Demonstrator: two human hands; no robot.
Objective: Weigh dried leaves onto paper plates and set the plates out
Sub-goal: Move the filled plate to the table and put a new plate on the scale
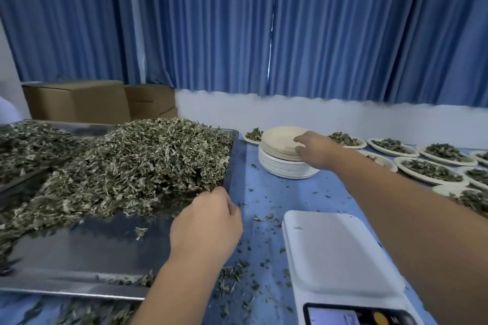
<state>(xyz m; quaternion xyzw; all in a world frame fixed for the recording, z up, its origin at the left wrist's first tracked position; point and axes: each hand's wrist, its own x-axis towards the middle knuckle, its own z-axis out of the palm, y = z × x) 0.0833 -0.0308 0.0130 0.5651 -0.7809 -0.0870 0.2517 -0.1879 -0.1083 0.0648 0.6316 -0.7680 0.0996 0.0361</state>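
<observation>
A big heap of dried leaves (137, 163) fills a metal tray (79, 253) on the left. My left hand (206, 221) rests at the heap's near right edge, fingers curled into the leaves. My right hand (314, 150) reaches to the stack of empty paper plates (282, 150), fingers pinching the rim of the top beige plate. A white scale (338, 253) with a bare platform sits in front of me at the right, its display (343, 318) at the bottom edge. Several filled plates (427, 169) lie at the far right.
The blue table surface (264, 192) is strewn with loose leaf bits. Cardboard boxes (79, 103) stand behind the tray at the back left. Blue curtains (237, 21) hang along the white wall behind. One more filled plate (253, 135) sits behind the stack.
</observation>
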